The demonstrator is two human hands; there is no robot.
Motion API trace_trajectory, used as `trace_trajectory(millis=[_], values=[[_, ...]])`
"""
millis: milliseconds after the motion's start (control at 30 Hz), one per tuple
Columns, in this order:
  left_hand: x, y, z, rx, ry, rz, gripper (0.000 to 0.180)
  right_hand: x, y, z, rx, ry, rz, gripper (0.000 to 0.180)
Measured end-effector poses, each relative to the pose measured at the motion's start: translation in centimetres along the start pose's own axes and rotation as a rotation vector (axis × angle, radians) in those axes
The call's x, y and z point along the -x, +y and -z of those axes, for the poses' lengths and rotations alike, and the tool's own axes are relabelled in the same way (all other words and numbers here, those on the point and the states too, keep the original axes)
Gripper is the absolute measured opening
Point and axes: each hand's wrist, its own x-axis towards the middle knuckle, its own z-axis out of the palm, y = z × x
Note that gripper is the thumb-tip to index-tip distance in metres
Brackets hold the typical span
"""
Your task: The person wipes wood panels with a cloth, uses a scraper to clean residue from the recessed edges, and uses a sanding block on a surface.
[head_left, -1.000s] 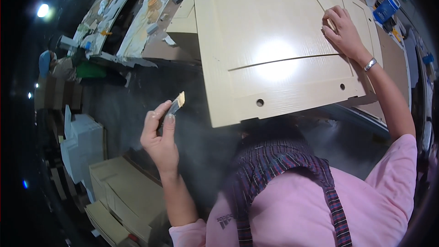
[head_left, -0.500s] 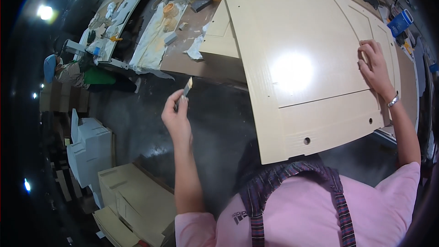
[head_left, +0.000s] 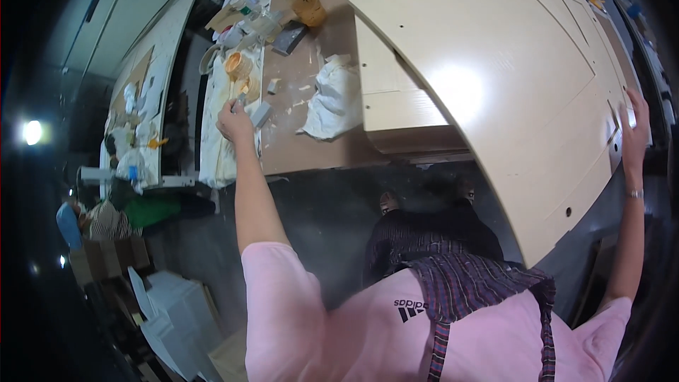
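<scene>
The small grey tool has moved with the left hand from over the floor to the bench on the far left, pinched between thumb and fingers near an orange-stained jar. A grey block lies just right of it, a white cloth farther right. The right hand is at the right edge of the cream panel; whether it grips cannot be told.

A workshop — spattered bench, smeared jar, crumpled white cloth, large cream panel.
</scene>
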Motion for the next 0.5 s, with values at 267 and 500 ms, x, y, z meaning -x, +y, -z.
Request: trace_trajectory(millis=[267,500], values=[[-8.0,-2.4,-5.4,0.004,-0.216,-0.054,0.024,15.4,-7.0,6.8,-0.446,0.091,-0.962,0.035],[1.1,7.4,-6.2,0.584,-0.516,-0.441,0.054,18.5,-18.4,6.6,-0.821,0.054,-1.206,0.044]])
